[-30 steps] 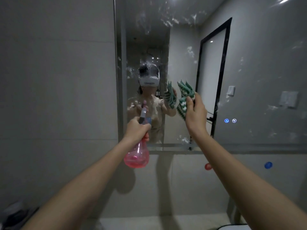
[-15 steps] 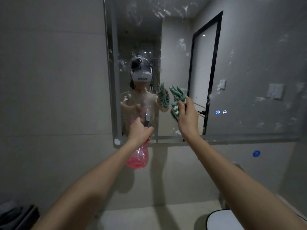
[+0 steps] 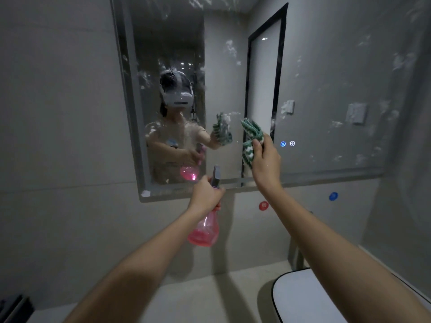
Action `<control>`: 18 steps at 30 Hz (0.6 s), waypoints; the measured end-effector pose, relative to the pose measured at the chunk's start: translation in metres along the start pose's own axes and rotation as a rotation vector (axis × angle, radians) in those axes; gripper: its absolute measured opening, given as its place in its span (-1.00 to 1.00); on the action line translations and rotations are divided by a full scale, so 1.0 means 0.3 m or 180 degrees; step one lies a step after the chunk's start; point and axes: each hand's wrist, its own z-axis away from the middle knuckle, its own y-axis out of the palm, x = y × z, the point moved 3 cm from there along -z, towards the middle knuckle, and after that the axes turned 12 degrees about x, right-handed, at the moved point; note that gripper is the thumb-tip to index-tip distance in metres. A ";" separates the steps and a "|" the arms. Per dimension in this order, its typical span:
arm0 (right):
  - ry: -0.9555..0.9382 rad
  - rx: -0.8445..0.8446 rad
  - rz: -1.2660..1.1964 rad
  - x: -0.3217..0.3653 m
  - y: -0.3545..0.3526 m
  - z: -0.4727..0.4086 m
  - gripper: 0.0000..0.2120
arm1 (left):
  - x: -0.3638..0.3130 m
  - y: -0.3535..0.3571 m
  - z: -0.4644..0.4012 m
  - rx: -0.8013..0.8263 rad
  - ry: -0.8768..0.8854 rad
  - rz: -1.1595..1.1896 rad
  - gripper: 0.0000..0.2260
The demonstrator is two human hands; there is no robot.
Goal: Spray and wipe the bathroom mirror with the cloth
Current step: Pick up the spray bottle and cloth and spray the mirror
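Two bare forearms without sleeves, left hand (image 3: 206, 194) and right hand (image 3: 264, 163) ungloved, no rings or watch seen, reflection wore white headset (image 3: 178, 96), pale short-sleeved top (image 3: 168, 148).

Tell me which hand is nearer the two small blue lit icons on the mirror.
Right. The right hand, gripping the green-and-white cloth, is just left of the icons; the left hand, holding the pink spray bottle, is lower and further left.

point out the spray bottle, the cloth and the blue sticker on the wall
spray bottle (image 3: 205, 231): head view, on its pink body below the left hand
cloth (image 3: 250, 134): head view, on the green-and-white folds above the right hand
blue sticker (image 3: 333, 196): head view, on its centre
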 end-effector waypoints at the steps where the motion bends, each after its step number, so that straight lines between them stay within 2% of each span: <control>1: 0.0016 -0.0016 0.0053 -0.007 -0.016 0.003 -0.90 | 0.006 0.022 -0.003 0.0037 -0.0017 0.0020 -0.87; 6: 0.0210 -0.0112 0.0066 -0.065 -0.082 0.009 -0.80 | 0.019 0.106 -0.007 0.0224 -0.0067 0.0022 -0.87; 11: 0.0330 -0.0075 -0.0082 -0.116 -0.129 0.019 -0.89 | 0.040 0.155 -0.029 0.0279 -0.0131 0.0147 -0.86; 18: 0.0458 -0.0094 -0.0006 -0.182 -0.152 0.013 -0.80 | 0.058 0.182 -0.041 0.0391 -0.0230 0.0125 -0.89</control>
